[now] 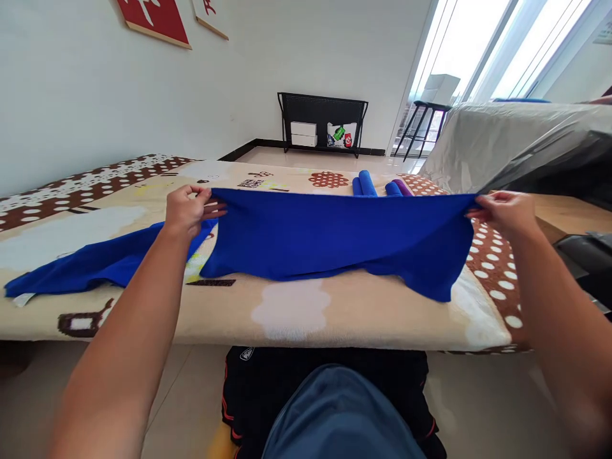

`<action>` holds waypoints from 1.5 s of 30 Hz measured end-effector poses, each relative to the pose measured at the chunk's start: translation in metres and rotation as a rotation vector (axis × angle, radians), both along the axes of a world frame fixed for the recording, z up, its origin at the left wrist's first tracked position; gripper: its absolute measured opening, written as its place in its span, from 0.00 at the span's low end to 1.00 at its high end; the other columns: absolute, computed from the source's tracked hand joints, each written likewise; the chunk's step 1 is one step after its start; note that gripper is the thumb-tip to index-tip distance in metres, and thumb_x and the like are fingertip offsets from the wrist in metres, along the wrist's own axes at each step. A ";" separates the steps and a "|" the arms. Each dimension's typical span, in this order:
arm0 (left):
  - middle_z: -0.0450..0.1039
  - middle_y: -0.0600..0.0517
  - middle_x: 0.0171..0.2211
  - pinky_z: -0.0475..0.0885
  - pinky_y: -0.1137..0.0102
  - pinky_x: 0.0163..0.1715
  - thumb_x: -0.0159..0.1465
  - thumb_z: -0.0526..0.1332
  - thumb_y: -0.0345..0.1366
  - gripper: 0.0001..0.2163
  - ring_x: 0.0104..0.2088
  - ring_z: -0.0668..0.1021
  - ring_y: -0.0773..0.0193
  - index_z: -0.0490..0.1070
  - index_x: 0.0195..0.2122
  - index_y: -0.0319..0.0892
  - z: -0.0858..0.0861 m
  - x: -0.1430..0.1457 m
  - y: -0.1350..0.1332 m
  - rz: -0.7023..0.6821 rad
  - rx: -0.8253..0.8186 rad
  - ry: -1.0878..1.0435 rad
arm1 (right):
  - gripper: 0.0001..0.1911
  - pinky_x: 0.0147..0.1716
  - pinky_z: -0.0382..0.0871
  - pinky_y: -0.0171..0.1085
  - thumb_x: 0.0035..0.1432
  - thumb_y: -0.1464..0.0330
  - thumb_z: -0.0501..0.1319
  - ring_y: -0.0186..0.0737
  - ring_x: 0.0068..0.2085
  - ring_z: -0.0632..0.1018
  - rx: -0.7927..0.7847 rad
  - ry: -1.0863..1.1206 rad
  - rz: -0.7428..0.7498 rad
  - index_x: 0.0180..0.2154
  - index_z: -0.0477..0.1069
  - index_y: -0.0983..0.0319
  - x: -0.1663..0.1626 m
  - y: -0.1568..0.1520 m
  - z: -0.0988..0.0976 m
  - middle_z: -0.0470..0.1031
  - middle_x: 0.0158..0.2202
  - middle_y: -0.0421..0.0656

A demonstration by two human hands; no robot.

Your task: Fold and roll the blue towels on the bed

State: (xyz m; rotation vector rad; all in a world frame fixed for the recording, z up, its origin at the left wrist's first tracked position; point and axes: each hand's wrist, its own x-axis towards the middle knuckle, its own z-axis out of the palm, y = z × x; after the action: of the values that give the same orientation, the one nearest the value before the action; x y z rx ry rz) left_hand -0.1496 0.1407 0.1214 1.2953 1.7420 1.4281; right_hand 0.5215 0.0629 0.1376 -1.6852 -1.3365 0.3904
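A blue cloth point(329, 236) is stretched out above a bed with a patterned beige and brown cover point(296, 306). My left hand point(189, 209) pinches its upper left edge, fingers closed on the fabric. My right hand point(507, 211) grips the upper right corner, also closed. The cloth's top edge is held taut between the two hands and its lower part rests on the bed. A long part of the cloth point(86, 264) trails flat to the left under my left forearm.
Rolled blue cloths point(366, 183) and a purple one point(404, 187) lie at the bed's far side. A grey covered object point(502, 140) stands at right. A black rack point(322, 124) with boxes is against the far wall, a black stool point(423, 124) by the window.
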 end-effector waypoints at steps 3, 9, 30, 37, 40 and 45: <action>0.67 0.62 0.33 0.67 0.72 0.38 0.64 0.60 0.52 0.21 0.40 0.76 0.77 0.52 0.36 0.41 0.028 0.013 0.007 -0.059 0.216 -0.077 | 0.11 0.33 0.70 0.42 0.57 0.63 0.63 0.41 0.33 0.80 0.274 0.318 -0.218 0.33 0.60 0.57 -0.010 0.015 0.024 0.73 0.32 0.46; 0.66 0.62 0.45 0.66 0.71 0.43 0.65 0.58 0.60 0.25 0.49 0.73 0.79 0.51 0.42 0.42 0.065 0.011 -0.010 -0.096 0.553 -0.011 | 0.08 0.28 0.70 0.36 0.62 0.68 0.57 0.40 0.37 0.83 0.626 0.290 -0.310 0.44 0.62 0.57 -0.002 0.024 0.037 0.76 0.43 0.47; 0.74 0.55 0.47 0.72 0.66 0.52 0.58 0.66 0.55 0.15 0.48 0.77 0.58 0.81 0.39 0.54 -0.146 -0.120 -0.164 -0.230 0.110 0.581 | 0.18 0.54 0.71 0.45 0.51 0.47 0.67 0.49 0.48 0.79 -0.123 -0.260 0.178 0.34 0.83 0.52 0.072 -0.166 -0.166 0.78 0.49 0.42; 0.75 0.55 0.52 0.68 0.59 0.59 0.60 0.65 0.55 0.12 0.52 0.76 0.55 0.82 0.40 0.60 -0.141 -0.122 -0.179 -0.269 0.105 0.573 | 0.16 0.53 0.72 0.42 0.52 0.46 0.65 0.48 0.50 0.78 -0.196 -0.327 0.211 0.33 0.83 0.48 0.085 -0.172 -0.171 0.76 0.52 0.40; 0.74 0.56 0.53 0.68 0.59 0.60 0.60 0.65 0.55 0.12 0.56 0.75 0.54 0.82 0.41 0.62 -0.143 -0.124 -0.185 -0.297 0.072 0.574 | 0.17 0.52 0.73 0.42 0.52 0.45 0.65 0.48 0.52 0.78 -0.234 -0.362 0.223 0.34 0.83 0.47 0.089 -0.175 -0.174 0.75 0.53 0.40; 0.74 0.58 0.54 0.69 0.60 0.60 0.59 0.65 0.56 0.12 0.56 0.75 0.54 0.82 0.40 0.63 -0.142 -0.124 -0.190 -0.277 0.069 0.599 | 0.19 0.55 0.71 0.45 0.51 0.44 0.64 0.50 0.54 0.76 -0.253 -0.385 0.227 0.35 0.83 0.47 0.090 -0.177 -0.179 0.74 0.54 0.41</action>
State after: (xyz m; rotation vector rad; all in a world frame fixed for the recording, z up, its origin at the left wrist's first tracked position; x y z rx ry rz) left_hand -0.2740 -0.0489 -0.0207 2.0657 1.7724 1.0075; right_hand 0.6120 -0.1139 -0.0409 -1.8882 -1.8344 0.3908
